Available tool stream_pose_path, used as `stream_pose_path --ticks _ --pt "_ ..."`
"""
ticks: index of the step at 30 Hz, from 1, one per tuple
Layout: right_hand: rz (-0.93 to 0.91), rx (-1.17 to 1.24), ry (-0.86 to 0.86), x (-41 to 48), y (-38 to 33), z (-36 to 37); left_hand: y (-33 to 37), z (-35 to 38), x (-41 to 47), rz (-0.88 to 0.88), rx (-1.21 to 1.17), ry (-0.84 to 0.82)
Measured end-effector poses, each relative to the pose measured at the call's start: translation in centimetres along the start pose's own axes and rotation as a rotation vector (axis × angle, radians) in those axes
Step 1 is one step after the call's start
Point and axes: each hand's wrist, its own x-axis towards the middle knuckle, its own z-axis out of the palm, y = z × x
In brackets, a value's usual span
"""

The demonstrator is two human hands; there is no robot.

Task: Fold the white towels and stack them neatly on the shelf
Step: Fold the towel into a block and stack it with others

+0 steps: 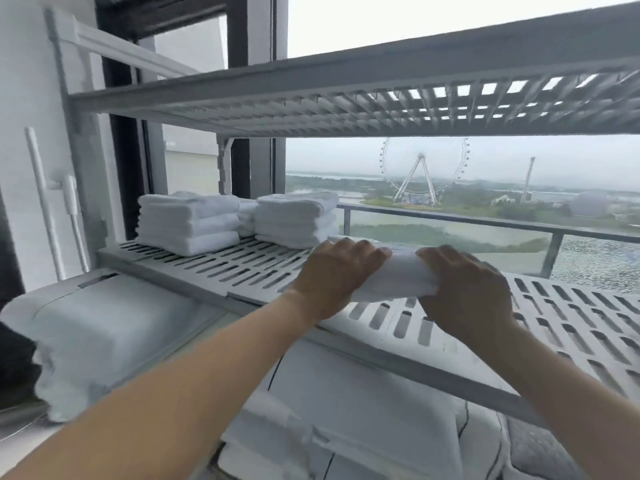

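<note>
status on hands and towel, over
Hands: left hand and right hand both grip the folded towel over the shelf. Nearest stack just beyond, to the left. Nothing between.

Soft overcast daylight through window (485,188), blown-out sky, wide-angle edge warping, smeared detail

Looks like a linen or laundry corner in a high-rise flat or hotel room, set right against a dark-framed window (239,46). Fitted with a grey slotted shelf (214,268) and an upper shelf (346,98) over it, stocked with two stacks of folded white towels (188,223). Opens past a balcony rail (485,221) onto a Ferris wheel (424,171), water and green land far below.
</note>
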Motion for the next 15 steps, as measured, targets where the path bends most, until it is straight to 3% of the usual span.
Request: stream_pose_path --ticks 7,15 --pt "-0.009 0.078 -0.128 2.5 -7.9 3.3 -7.3 -0.5 -5.4 -0.046 0.059 -0.038" --pt "-0.047 0.149 -0.122 7.4 -12.7 10.1 -15.4 3.0 -6.6 -0.071 0.097 -0.047"
